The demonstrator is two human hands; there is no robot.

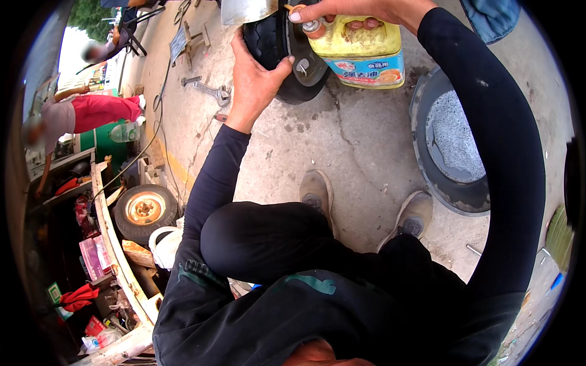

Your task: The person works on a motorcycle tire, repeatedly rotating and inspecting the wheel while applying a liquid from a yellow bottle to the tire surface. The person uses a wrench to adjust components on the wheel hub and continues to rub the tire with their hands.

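Observation:
At the top middle, a small black tire (264, 44) stands on the concrete, with a valve stem showing on its side. My left hand (259, 85) is wrapped around its near edge, thumb on the tread side and fingers partly hidden. Against its right side is a yellow plastic jug (357, 49) with a blue label. My right hand (360, 12) grips the jug at its top, thumb stretched left toward a small orange piece at the tire. The jug's neck (314, 27) points toward the tire; whether liquid comes out I cannot tell.
A black rubber basin (427, 140) of foamy water stands right. Left of the tire lie an adjustable wrench (210, 91) and a small stool (179, 44). A spare wheel (145, 207) leans by a cluttered cart (101, 201). A person (91, 113) is at far left.

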